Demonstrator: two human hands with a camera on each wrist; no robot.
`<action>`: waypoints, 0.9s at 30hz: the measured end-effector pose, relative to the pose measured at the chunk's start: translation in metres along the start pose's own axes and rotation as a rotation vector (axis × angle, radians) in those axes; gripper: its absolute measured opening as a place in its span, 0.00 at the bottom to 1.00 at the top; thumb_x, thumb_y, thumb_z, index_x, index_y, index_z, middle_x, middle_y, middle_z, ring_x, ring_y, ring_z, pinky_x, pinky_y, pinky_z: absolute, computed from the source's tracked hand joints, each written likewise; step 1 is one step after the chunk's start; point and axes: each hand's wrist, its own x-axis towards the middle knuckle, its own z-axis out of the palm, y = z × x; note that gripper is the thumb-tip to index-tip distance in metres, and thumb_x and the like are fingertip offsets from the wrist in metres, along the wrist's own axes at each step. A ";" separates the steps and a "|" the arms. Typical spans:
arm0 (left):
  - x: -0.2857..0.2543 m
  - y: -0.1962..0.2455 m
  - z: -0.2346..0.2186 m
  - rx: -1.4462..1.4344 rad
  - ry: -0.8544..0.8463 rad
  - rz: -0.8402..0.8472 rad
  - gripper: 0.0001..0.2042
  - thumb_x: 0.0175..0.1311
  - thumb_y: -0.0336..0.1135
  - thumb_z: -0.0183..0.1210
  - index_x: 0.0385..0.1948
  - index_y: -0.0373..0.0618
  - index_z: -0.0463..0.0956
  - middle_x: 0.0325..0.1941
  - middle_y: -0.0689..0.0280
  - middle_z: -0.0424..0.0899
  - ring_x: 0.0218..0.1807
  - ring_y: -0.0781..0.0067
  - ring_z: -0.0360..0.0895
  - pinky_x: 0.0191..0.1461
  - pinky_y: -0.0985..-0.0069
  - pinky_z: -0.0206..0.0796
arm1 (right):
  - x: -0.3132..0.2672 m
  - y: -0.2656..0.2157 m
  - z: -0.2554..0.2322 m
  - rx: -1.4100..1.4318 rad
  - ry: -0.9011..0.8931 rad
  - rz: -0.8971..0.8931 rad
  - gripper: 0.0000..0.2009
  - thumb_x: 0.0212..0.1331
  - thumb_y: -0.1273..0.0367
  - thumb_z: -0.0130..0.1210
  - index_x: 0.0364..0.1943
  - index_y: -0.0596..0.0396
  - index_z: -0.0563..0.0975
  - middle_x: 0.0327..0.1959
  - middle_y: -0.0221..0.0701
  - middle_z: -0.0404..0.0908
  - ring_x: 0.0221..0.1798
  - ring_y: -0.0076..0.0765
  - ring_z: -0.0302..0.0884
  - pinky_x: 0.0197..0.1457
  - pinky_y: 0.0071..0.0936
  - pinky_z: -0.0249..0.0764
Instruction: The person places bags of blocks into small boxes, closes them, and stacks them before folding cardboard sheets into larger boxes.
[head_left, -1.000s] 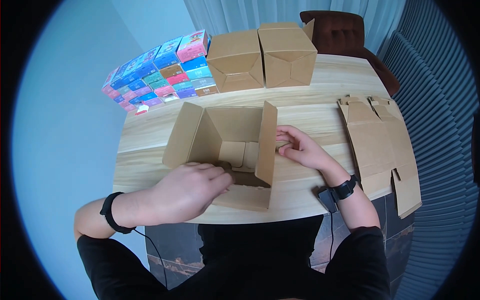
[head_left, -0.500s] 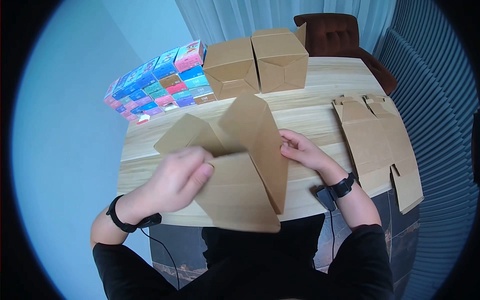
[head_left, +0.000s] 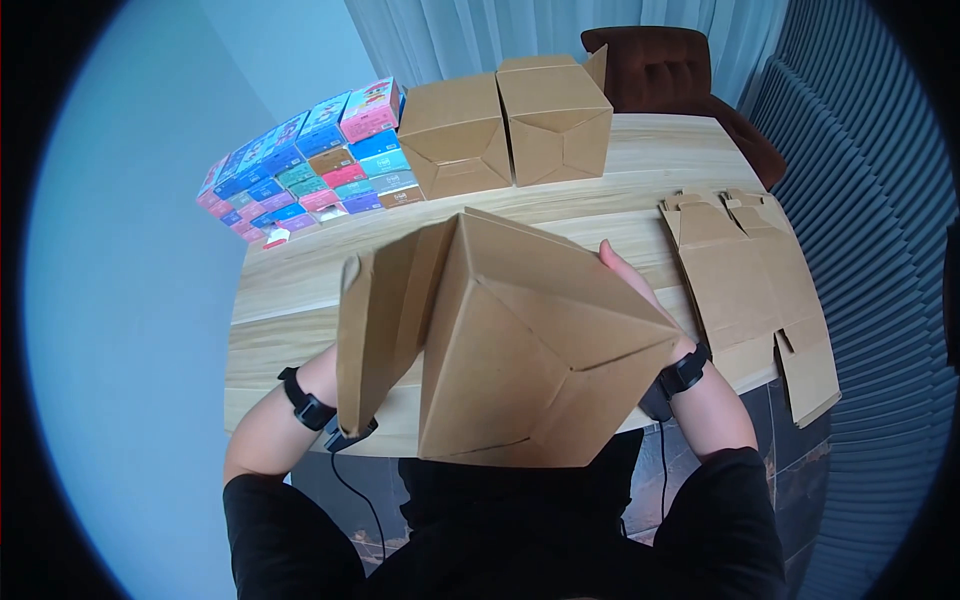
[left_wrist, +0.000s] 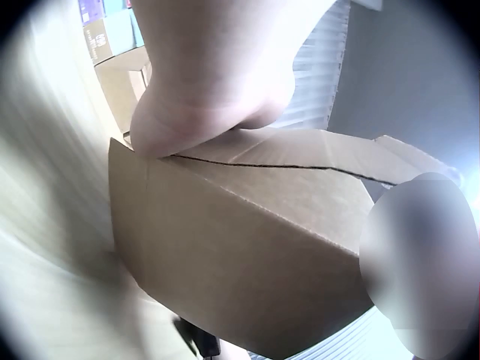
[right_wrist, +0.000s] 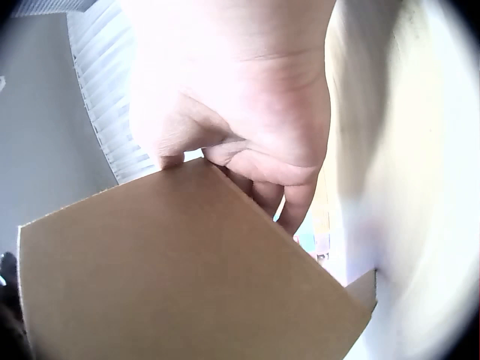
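Observation:
A cardboard box (head_left: 520, 370) is held tilted over the near edge of the table, its folded bottom panels turned up toward the head camera. My left hand (left_wrist: 217, 90) grips the box at its side flaps; in the head view most of that hand is hidden behind a raised flap (head_left: 385, 310), with a fingertip showing at the flap's edge. On the other side, my right hand (right_wrist: 247, 120) holds the cardboard edge, thumb on one face and fingers behind it. In the head view the box covers part of this hand.
Two formed cardboard boxes (head_left: 555, 125) stand at the back of the table (head_left: 290, 330). Left of them is a stack of small colourful boxes (head_left: 300, 165). Flattened cardboard (head_left: 750, 280) lies at the right edge. A brown chair (head_left: 655, 75) is behind.
The box has gone from standing open side up to tilted, with its bottom now facing up at me. My left hand has moved from inside the box to its flap; my right hand now grips its side.

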 end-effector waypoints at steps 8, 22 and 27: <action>0.049 -0.010 -0.060 -0.230 -0.218 0.086 0.22 0.75 0.46 0.43 0.63 0.43 0.65 0.63 0.63 0.73 0.62 0.68 0.72 0.66 0.68 0.63 | -0.003 -0.008 0.008 0.109 0.078 -0.070 0.28 0.69 0.48 0.45 0.59 0.58 0.71 0.54 0.37 0.78 0.52 0.32 0.78 0.54 0.30 0.75; 0.115 -0.027 -0.116 -0.313 -0.216 0.029 0.22 0.75 0.49 0.40 0.61 0.46 0.67 0.54 0.63 0.80 0.48 0.71 0.80 0.46 0.73 0.74 | -0.010 -0.026 -0.004 0.114 0.079 -0.195 0.24 0.69 0.55 0.45 0.60 0.59 0.70 0.53 0.41 0.79 0.52 0.39 0.80 0.54 0.35 0.76; 0.118 -0.031 -0.126 -0.331 -0.302 -0.059 0.19 0.75 0.50 0.39 0.45 0.47 0.74 0.32 0.68 0.80 0.26 0.79 0.71 0.25 0.83 0.60 | -0.021 -0.024 0.028 0.007 0.210 -0.353 0.25 0.64 0.57 0.50 0.59 0.62 0.71 0.51 0.41 0.80 0.50 0.37 0.80 0.53 0.32 0.76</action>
